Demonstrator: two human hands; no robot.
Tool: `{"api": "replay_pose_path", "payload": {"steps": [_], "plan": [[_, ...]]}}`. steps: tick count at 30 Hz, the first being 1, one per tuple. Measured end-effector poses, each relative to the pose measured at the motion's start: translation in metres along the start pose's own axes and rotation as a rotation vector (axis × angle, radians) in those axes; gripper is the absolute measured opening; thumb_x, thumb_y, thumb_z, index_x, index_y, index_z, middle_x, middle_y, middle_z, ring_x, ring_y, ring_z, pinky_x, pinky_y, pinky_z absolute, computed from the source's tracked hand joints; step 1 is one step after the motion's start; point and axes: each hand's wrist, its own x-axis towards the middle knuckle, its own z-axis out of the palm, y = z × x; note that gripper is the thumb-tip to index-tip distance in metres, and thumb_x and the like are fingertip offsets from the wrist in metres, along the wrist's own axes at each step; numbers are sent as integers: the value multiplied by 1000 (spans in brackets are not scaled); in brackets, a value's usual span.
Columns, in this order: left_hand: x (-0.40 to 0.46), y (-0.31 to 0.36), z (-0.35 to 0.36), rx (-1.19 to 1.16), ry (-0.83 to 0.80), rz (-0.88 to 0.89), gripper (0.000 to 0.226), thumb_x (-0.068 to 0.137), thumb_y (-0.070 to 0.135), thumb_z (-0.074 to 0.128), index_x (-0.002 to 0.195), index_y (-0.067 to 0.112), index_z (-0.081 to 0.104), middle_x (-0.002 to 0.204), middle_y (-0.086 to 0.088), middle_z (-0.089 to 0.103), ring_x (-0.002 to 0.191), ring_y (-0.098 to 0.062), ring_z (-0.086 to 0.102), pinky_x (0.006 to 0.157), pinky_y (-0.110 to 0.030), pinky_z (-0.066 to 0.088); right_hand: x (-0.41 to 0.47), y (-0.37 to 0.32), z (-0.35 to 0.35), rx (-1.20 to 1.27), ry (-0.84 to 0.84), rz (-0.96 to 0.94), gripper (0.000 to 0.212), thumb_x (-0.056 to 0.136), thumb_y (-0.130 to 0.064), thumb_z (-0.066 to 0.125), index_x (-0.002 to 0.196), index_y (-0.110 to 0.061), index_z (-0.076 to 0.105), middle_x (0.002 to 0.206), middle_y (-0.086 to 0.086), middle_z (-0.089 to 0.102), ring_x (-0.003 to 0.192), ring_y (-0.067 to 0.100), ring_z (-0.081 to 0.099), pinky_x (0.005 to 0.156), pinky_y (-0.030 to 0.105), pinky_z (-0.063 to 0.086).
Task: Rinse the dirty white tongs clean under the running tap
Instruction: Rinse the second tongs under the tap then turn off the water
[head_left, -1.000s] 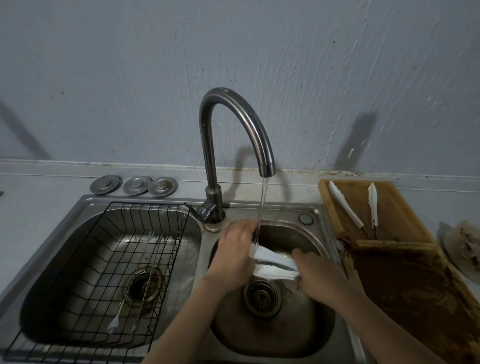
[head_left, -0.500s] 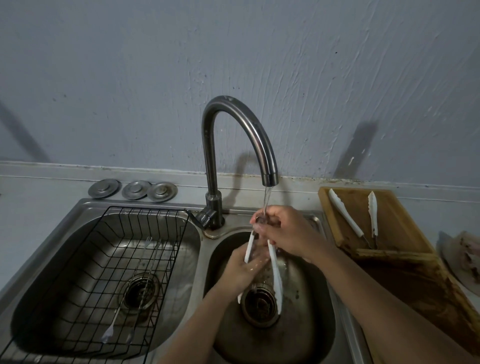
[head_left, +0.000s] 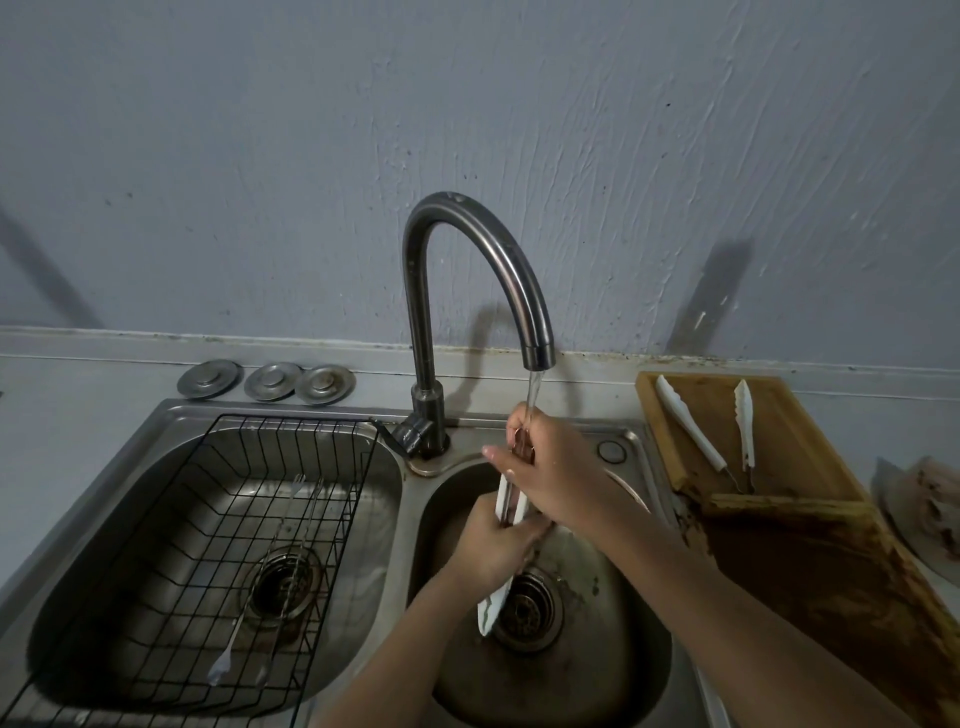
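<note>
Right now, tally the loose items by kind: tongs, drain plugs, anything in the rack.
White tongs: 2, one pair in both hands under the tap, one pair on the wooden tray
Round metal drain plugs: 3
Long metal utensils in the wire rack: 2
Total: 7

Both forearms bare, no sleeves (no rings/watch visible)

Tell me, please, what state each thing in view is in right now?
Tap: running, stream falling onto the right hand.
White tongs: held upright over the right basin, arms close together.
Right hand: grips the tongs' top.
Left hand: wrapped round the tongs lower down.
Second tongs: spread open on the wooden tray.
Wire rack: in the left basin, holding thin utensils.
Three drain plugs: out, on the counter.
</note>
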Motion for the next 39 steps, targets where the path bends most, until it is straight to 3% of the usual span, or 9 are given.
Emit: {"api": "replay_pose_path", "payload": {"steps": [6, 12, 21, 24, 26, 30, 34, 37, 39], "plan": [[2, 0, -4, 151, 2, 43, 8, 72, 8, 65, 74, 0, 64, 64, -17, 65, 58, -21, 59, 55, -36, 47, 2, -1, -9, -214, -1, -83, 23, 96, -24, 44, 82, -15, 59, 68, -2, 54, 55, 11, 53, 55, 26, 49], [8, 3, -35, 451, -170, 0, 8, 61, 27, 64, 64, 31, 58, 52, 15, 60, 46, 4, 54, 47, -12, 44, -9, 6, -6, -989, -316, -488, 38, 88, -45, 48, 96, -11, 63, 91, 8, 69, 92, 27, 59, 93, 44, 37], [6, 9, -55, 735, -395, 28, 30, 58, 27, 80, 79, 31, 60, 72, 18, 66, 67, 5, 62, 57, -7, 46, -31, 23, 2, -1010, -488, -569, 43, 91, -38, 46, 120, -7, 43, 103, 12, 58, 73, 25, 60, 57, 35, 40], [5, 22, -62, 811, -242, 60, 55, 61, 53, 76, 106, 28, 58, 100, 14, 65, 89, -5, 63, 83, -26, 54, -29, 25, -7, -931, -395, -377, 42, 90, -45, 46, 112, -10, 48, 95, 7, 59, 60, 17, 52, 47, 26, 31], [4, 32, -70, 909, 71, 117, 65, 69, 61, 66, 123, 28, 50, 116, 14, 55, 107, -6, 51, 102, -39, 40, -28, 28, -16, -927, -328, -248, 41, 90, -50, 43, 106, -13, 51, 89, 1, 61, 57, 12, 44, 43, 23, 23], [7, 46, -90, 607, 778, 191, 46, 89, 30, 57, 129, 8, 46, 124, -10, 56, 114, -25, 53, 95, -39, 42, -39, 39, -24, -891, -246, -115, 43, 91, -55, 35, 99, -17, 52, 90, 0, 64, 70, 17, 57, 52, 29, 34], [20, 42, -106, 555, 713, -86, 32, 96, 17, 45, 121, -4, 49, 112, -21, 63, 104, -36, 59, 79, -35, 42, -57, 41, -20, -703, -264, 46, 36, 92, -52, 35, 98, -19, 49, 92, 1, 63, 77, 17, 58, 61, 31, 43], [28, 39, -98, 640, 732, -96, 21, 97, 13, 42, 81, 2, 51, 82, -19, 61, 77, -34, 57, 65, -31, 33, -69, 37, -17, -622, -273, 144, 35, 93, -49, 36, 103, -18, 47, 95, 0, 63, 79, 17, 60, 62, 28, 44], [35, 41, -92, 675, 784, -115, 21, 97, 13, 42, 82, 1, 50, 86, -24, 63, 69, -25, 47, 63, -32, 32, -75, 37, -15, -567, -249, 202, 37, 93, -50, 36, 108, -17, 46, 98, 0, 63, 80, 15, 61, 64, 27, 45]]}}
